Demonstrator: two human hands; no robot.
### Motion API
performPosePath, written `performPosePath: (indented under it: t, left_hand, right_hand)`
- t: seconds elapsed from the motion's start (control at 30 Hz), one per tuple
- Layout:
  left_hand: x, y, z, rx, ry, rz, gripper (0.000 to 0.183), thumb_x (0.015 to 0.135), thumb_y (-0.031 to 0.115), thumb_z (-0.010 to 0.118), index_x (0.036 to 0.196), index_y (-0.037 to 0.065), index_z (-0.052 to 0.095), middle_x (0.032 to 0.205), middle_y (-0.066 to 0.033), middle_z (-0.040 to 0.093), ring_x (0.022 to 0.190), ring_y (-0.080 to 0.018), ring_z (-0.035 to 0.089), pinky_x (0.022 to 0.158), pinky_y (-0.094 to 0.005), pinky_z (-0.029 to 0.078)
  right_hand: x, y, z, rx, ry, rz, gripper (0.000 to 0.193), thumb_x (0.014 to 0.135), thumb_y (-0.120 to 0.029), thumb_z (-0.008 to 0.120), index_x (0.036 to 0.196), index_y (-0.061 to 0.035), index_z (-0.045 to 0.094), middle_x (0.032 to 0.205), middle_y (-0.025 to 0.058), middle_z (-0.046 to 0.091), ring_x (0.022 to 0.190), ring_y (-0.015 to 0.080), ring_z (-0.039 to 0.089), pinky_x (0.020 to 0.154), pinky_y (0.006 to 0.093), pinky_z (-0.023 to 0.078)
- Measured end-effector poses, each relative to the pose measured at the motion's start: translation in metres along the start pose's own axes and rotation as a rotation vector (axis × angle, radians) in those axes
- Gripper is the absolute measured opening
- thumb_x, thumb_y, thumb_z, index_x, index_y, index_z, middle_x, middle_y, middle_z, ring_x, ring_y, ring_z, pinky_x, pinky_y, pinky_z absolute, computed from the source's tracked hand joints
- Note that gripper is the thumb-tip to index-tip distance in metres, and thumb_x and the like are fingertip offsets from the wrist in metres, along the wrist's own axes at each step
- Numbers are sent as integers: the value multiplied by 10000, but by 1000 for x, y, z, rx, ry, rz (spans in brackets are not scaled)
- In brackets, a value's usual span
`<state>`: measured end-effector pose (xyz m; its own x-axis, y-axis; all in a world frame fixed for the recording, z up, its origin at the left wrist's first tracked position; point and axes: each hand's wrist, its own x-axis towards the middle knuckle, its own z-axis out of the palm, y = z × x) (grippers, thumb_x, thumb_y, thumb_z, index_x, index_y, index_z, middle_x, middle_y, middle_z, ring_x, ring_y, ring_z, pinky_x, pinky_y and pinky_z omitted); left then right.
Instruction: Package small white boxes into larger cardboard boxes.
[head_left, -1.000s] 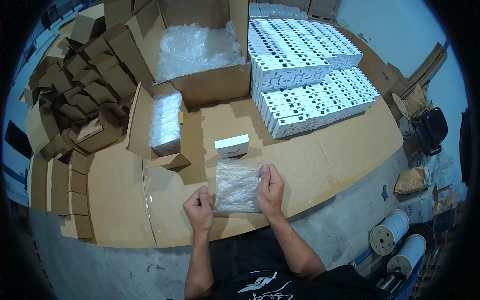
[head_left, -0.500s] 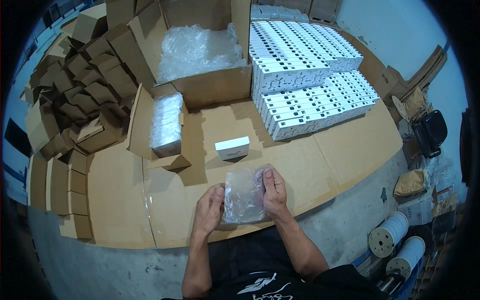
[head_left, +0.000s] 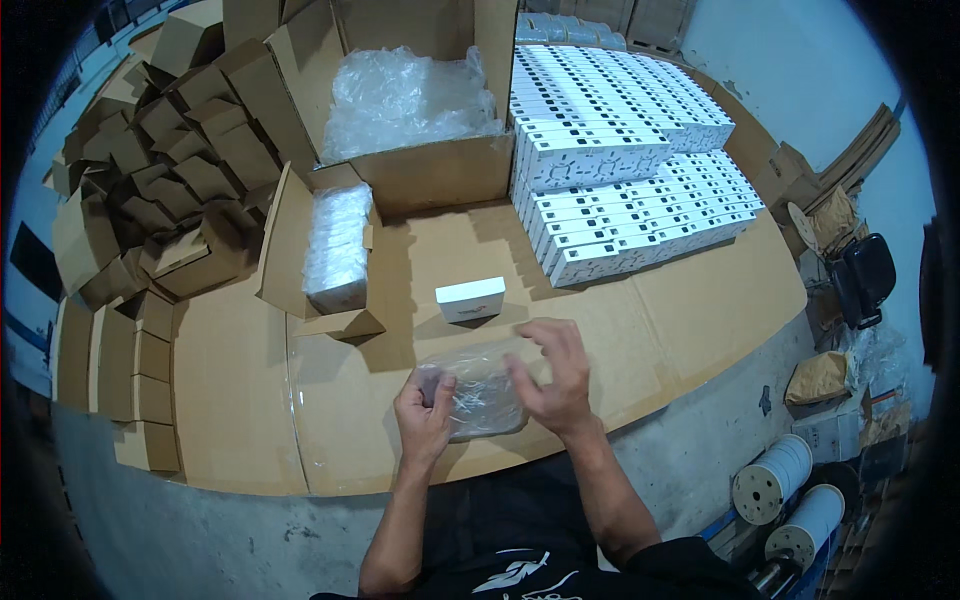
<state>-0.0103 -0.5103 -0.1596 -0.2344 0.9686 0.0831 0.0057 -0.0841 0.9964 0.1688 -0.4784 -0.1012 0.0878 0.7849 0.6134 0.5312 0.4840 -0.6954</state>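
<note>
A clear plastic bag (head_left: 485, 400) lies in front of me near the table's front edge. My left hand (head_left: 425, 412) grips its left side, with the thumb on top. At the bag's right side is my right hand (head_left: 555, 380), slightly smeared by motion, its thumb and fingers apart. Just beyond the bag stands a small white box (head_left: 470, 300). To its left, an open cardboard carton (head_left: 283, 245) holds a row of packs in clear plastic (head_left: 337, 240).
A large open carton (head_left: 430, 165) at the back holds loose clear plastic bags (head_left: 410, 100). White boxes (head_left: 600, 160) are stacked at the back right. Brown cartons (head_left: 180, 170) pile up on the left. Cable reels (head_left: 775, 475) stand on the floor at right.
My right hand has come off the bag's right edge and its fingers have spread. The bag has tilted flatter, and my left hand has shifted slightly right along with it.
</note>
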Motion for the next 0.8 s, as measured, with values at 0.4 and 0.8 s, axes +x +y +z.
performPosePath:
  t: [0.4,0.8]
  left_hand:
    - [-1,-9,1,90,-30,23,174,882,95,745,978,-8,642,822,-68,696,755,-96,612,673,-293,516]
    - [1,9,7,380,26,101,526,646,223,962,951,26,583,787,-105,679,682,-192,651,639,-320,531]
  right_hand:
    - [6,-6,26,-188,-292,-392,248,740,-154,808,978,-130,742,1071,45,624,984,247,572,864,411,430]
    - [44,-3,14,-86,-713,-376,166,874,-140,708,962,-49,600,903,128,613,896,299,602,807,403,455]
